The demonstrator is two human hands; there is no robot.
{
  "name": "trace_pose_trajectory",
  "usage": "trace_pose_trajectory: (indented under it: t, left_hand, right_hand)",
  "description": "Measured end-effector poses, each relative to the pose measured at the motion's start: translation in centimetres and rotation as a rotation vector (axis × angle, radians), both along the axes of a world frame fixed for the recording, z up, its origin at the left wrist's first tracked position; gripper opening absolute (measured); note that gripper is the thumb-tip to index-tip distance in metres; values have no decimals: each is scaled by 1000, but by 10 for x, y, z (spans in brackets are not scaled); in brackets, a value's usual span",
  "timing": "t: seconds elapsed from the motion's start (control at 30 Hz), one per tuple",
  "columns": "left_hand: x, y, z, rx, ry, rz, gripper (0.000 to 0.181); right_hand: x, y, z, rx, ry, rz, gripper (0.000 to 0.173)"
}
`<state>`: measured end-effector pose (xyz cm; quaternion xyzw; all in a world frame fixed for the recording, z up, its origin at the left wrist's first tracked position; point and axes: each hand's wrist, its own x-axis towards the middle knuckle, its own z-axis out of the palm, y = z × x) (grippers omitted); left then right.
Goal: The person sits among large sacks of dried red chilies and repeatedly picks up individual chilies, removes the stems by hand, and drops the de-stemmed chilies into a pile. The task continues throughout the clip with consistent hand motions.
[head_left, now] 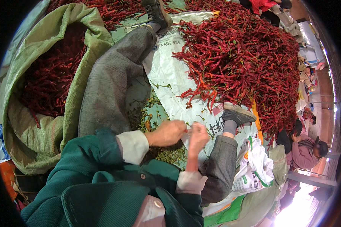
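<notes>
My left hand [167, 133] is curled closed, knuckles up, in front of my lap. A small bit of a red chili pepper [186, 130] shows at its fingertips. Close beside it on the right, my right hand [198, 137] has its fingers drawn together; blur hides whether they pinch anything. Green chili stems [170, 154] lie scattered beneath and around both hands. Beyond them a large heap of red chili peppers [238, 62] rests partly on a flattened white woven sack [170, 71] between my legs.
To the left, an open green woven sack [74, 113] with a rolled rim holds red chilies [51, 76]. A crumpled white printed bag [255, 167] lies right of my right leg. More chilies [116, 11] spread at the top. A person in a cap [307, 151] sits at the right.
</notes>
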<state>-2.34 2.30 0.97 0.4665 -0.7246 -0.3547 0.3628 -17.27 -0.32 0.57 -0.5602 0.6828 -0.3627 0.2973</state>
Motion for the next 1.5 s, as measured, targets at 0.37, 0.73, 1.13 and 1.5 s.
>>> trace_pose_trajectory:
  t: [0.37,0.73,1.13,1.5]
  left_hand:
    - [10,-5,-21,461,451,68,25]
    - [11,-12,-17,923,775,237,24]
    - [2,-13,-28,811,648,234,28]
    - [5,-8,-23,893,669,142,21]
  right_hand:
    - [14,-71,-22,88,440,330,21]
    - [-158,-44,106,-257,492,-105,16]
    - [-280,-8,168,-312,912,-157,19]
    - [-7,-160,-4,-56,294,97,22]
